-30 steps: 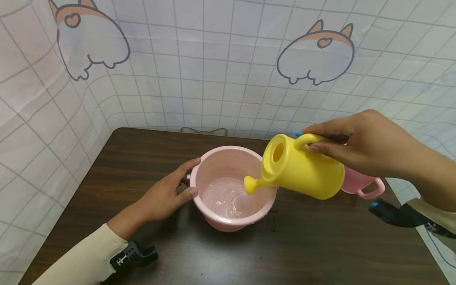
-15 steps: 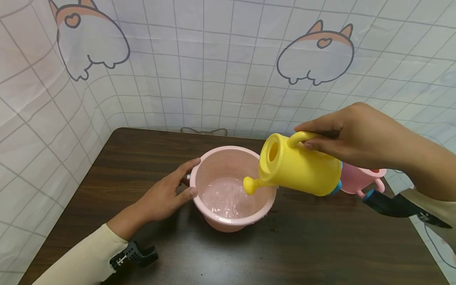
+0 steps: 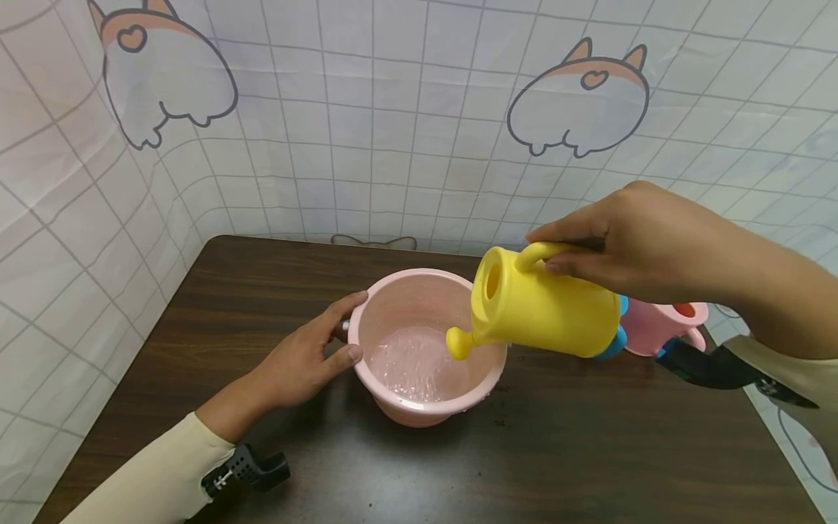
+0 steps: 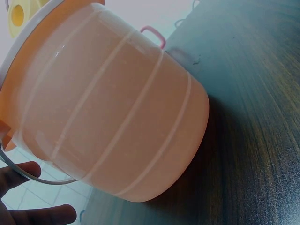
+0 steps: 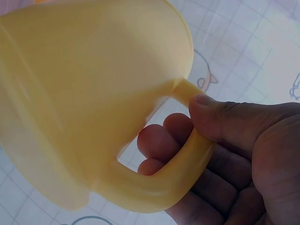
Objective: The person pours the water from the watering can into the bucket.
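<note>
A pink bucket (image 3: 419, 407) with water in its bottom stands on the dark wooden table (image 3: 576, 451). My left hand (image 3: 308, 356) rests against its left side, thumb on the wall and fingers at the rim; the left wrist view shows the bucket (image 4: 112, 108) close up with my fingertips (image 4: 42, 214) beside it. My right hand (image 3: 628, 240) grips the handle of a yellow toy watering can (image 3: 543, 309) tipped steeply, its spout (image 3: 456, 343) over the bucket. The right wrist view shows my fingers (image 5: 164, 136) curled through the watering can's handle (image 5: 173, 173), thumb on top.
A second pink container (image 3: 661, 324) with a looped handle stands behind the watering can at the table's right. A white gridded cloth with cartoon prints (image 3: 579, 94) walls the table at the back and sides. Wrist camera mounts (image 3: 249, 469) sit on both forearms.
My right hand has risen and shifted slightly left, tipping the watering can further so its blue base shows. The left hand and the bucket have not moved.
</note>
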Available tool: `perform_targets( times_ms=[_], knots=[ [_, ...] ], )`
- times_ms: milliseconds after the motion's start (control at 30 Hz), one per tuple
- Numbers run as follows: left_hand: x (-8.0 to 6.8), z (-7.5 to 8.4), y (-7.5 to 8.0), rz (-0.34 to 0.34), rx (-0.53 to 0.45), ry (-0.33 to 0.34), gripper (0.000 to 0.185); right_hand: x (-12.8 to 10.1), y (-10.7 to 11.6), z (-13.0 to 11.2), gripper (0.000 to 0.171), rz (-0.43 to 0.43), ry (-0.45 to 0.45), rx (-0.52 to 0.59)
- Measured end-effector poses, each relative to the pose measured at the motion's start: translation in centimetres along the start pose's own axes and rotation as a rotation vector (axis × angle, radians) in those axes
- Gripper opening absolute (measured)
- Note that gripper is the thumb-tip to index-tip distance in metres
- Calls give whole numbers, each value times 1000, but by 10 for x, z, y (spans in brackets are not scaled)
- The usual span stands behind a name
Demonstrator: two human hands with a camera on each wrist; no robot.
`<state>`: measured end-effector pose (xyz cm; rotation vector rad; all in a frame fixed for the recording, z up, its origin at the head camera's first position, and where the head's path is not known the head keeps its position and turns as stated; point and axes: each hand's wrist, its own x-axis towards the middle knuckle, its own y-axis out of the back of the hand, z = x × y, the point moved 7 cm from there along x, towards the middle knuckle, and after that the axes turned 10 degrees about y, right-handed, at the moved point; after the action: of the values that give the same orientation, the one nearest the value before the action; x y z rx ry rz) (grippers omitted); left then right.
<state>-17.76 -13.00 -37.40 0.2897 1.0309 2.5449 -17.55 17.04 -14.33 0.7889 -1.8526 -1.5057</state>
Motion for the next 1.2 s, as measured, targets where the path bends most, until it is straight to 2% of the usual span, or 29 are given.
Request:
perform_targets(
  times_ms=[333,767,933,1067,1200],
  knots=[
    [0,1,0,2,-1,-3,70,1,-1,1,33,-23,-60,10],
    [0,0,0,4,-1,7,71,-1,-1,2,34,-18,-58,2],
    [0,0,0,0,-2,8,71,-10,-1,6,32,6,-77,7],
    [0,1,0,-1,-1,9,71,-23,-3,14,33,29,-138,20],
    [0,0,0,-4,-2,14,72,-36,-4,19,34,84,-131,20]
  ],
)
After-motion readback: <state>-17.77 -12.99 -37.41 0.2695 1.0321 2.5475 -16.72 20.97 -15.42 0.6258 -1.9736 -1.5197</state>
